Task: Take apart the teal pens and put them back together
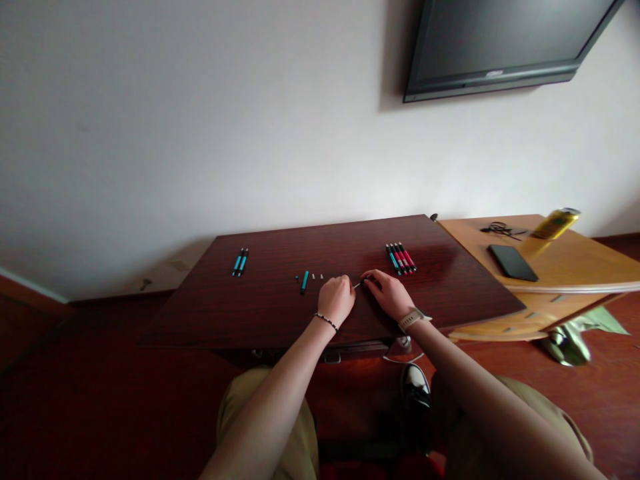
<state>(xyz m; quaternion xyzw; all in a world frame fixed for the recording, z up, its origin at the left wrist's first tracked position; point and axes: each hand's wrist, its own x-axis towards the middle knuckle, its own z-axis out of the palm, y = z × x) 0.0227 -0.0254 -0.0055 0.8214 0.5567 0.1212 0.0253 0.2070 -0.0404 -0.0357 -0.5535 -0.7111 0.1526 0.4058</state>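
Now both forearms reach forward over the bench [260, 320]. Left hand [336, 299] is curled into a fist; right hand [389, 293] pinches a thin pen part [358, 285] between them, each grip narrow on it.

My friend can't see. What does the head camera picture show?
Two hands, the left hand and right hand, meet over a dark table, holding a thin pen part between them. Small loose parts lie beside the left hand, two blue pens sit far left, and a row of pens sits to the right.
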